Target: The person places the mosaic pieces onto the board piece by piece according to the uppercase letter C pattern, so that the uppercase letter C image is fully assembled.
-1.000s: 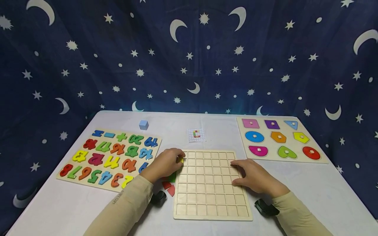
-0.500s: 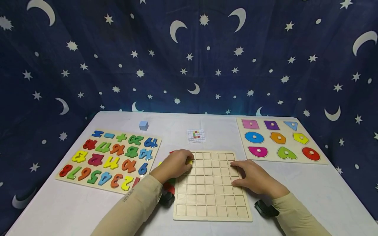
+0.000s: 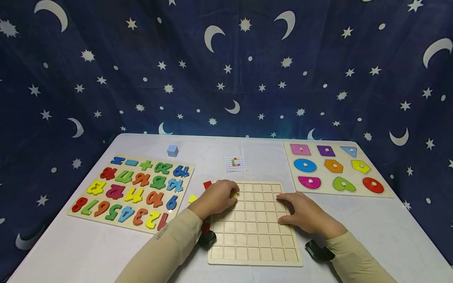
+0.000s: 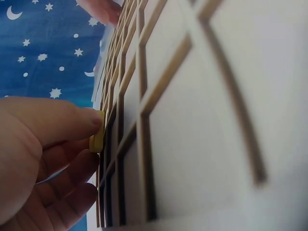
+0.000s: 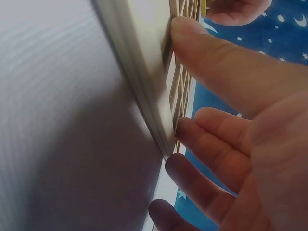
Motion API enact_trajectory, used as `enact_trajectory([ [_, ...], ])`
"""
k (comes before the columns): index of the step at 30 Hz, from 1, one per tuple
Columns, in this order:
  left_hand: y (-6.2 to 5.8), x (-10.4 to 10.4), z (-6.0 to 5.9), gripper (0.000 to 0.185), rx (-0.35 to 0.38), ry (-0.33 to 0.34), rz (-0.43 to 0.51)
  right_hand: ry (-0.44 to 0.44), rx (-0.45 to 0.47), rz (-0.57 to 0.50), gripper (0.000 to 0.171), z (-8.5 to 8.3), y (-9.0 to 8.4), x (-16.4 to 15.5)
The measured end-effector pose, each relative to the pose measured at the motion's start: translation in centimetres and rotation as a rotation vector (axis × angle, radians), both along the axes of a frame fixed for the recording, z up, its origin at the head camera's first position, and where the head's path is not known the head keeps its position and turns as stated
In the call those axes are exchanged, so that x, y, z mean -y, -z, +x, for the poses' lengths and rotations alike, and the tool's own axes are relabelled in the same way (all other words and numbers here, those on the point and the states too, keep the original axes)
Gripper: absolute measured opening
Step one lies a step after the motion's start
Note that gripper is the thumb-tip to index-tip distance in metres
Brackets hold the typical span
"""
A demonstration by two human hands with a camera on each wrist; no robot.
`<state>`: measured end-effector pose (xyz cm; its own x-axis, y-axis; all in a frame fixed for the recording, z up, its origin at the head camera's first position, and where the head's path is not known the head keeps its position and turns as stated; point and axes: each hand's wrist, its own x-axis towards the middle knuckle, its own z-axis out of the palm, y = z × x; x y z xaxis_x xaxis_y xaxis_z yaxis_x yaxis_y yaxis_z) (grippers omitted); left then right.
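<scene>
"What is shown first?"

"A dark blue cloth backdrop printed with white moons and stars, hung behind a white-covered table. A flat, pale wooden grid board is laid on it, one edge turned toward the person; which side is longer cannot be judged, the board being foreshortened."

"How are the hands placed?"

"The bare right hand is rested, relaxed and unclenched, at the board's right edge; its finger undersides, hidden from above, are shown by the right wrist view. By the bare left hand, a small yellow piece is pinched over the grid's far left squares."

"Is that piece seen clearly?"

"Only a yellow corner is seen in the head view. In the left wrist view a thin side is revealed between thumb and fingers, its long axis nearly upright in that view, along the board's face. Its outline is hidden; its direction cannot be told."
</scene>
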<state>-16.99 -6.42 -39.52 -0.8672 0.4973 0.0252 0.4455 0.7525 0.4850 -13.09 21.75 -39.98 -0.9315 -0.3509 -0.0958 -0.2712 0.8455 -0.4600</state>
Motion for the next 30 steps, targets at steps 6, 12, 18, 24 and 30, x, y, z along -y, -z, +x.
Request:
enact_trajectory([
  [6, 0.0, -0.4, -0.1, 0.018, -0.007, 0.014, 0.004, -0.012, -0.015, -0.002, 0.068, 0.0, 0.0, -0.1],
  [12, 0.1, -0.9, -0.4, 0.017, -0.005, 0.020, -0.008, -0.027, -0.037, -0.012, 0.066, 0.1, 0.0, -0.2],
  [18, 0.3, -1.3, -0.5, 0.014, -0.021, 0.035, 0.012, -0.025, -0.039, -0.012, 0.066, 0.0, 0.1, -0.2],
  [24, 0.5, -1.5, -0.7, 0.011, -0.035, 0.044, 0.030, -0.018, -0.026, -0.006, 0.066, 0.0, 0.1, -0.2],
  [30, 0.5, -1.7, -0.8, 0.012, -0.044, 0.035, 0.016, -0.008, -0.012, -0.007, 0.067, 0.0, 0.1, -0.2],
])
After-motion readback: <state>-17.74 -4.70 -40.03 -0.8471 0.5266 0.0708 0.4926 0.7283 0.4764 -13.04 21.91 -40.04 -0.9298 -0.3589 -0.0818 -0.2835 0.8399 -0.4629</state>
